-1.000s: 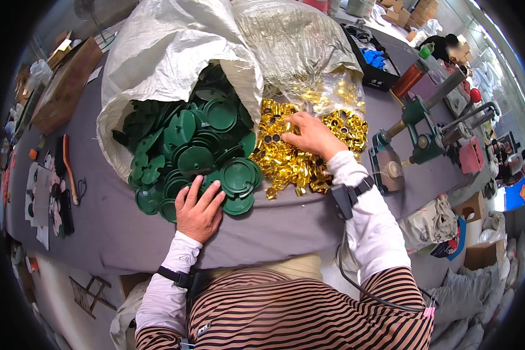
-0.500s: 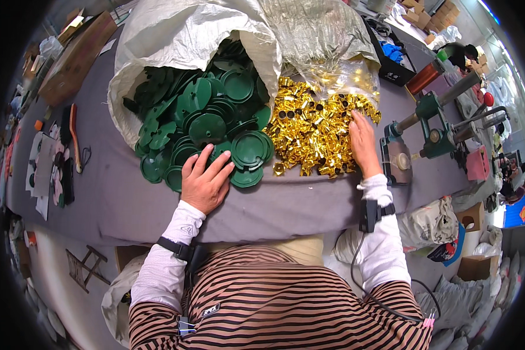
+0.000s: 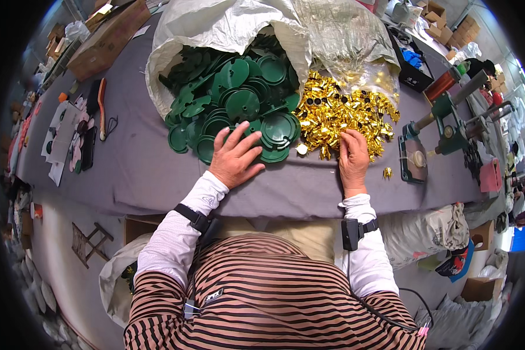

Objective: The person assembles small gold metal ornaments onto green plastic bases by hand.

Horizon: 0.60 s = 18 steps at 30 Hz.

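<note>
A heap of dark green plastic discs spills from the mouth of a white woven sack. My left hand rests at the heap's near edge, fingers spread over the discs and gripping none. To the right lies a pile of small shiny gold foil pieces, some with black round centres. At its near edge my right hand has its fingers drawn together in a pinch, tips against the gold pieces; what is between them is too small to make out. One gold piece lies apart on the cloth.
A green hand press stands right of the gold pile. Behind it are a black crate and a copper-coloured spool. Papers and an orange-edged strip lie at left on the grey tablecloth.
My right hand has moved from the gold pile's right side to its near edge, fingers now pinched. My left hand stays by the discs, fingers spread wider. The whole view has shifted.
</note>
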Each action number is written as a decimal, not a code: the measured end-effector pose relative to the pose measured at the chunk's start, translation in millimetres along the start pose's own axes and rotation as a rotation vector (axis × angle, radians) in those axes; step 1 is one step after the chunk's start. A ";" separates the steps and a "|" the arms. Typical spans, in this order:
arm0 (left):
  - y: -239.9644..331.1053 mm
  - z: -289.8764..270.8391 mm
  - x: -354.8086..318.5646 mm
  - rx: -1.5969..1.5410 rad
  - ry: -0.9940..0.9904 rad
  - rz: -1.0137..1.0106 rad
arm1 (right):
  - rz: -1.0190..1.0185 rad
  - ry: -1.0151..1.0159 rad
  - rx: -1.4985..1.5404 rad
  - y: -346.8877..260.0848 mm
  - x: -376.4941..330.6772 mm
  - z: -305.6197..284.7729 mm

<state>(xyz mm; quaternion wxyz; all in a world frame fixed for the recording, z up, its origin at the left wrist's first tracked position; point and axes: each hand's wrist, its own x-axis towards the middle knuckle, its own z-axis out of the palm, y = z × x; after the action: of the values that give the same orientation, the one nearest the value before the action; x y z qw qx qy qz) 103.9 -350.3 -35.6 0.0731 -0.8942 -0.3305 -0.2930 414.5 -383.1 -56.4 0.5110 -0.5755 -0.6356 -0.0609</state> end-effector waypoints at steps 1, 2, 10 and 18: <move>5.4 2.0 -1.7 0.008 -0.008 0.017 | -0.002 0.002 -0.004 -0.5 -2.5 -1.1; 12.2 5.1 -1.2 0.013 -0.014 0.033 | 0.018 -0.026 0.021 -1.2 -3.6 -4.3; 29.7 4.8 9.8 -0.171 0.151 -0.124 | 0.431 0.211 0.252 -15.8 12.8 -26.4; 64.9 26.2 -20.1 -1.349 0.141 -1.040 | 1.013 -0.040 1.319 -98.1 -39.7 20.7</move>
<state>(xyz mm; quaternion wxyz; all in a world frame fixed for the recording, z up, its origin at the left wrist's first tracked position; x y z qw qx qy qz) 145.2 -402.8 -64.5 -0.5982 -0.4607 -0.4486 -0.4781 317.3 -428.4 -44.6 0.6976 -0.3752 -0.2139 0.5717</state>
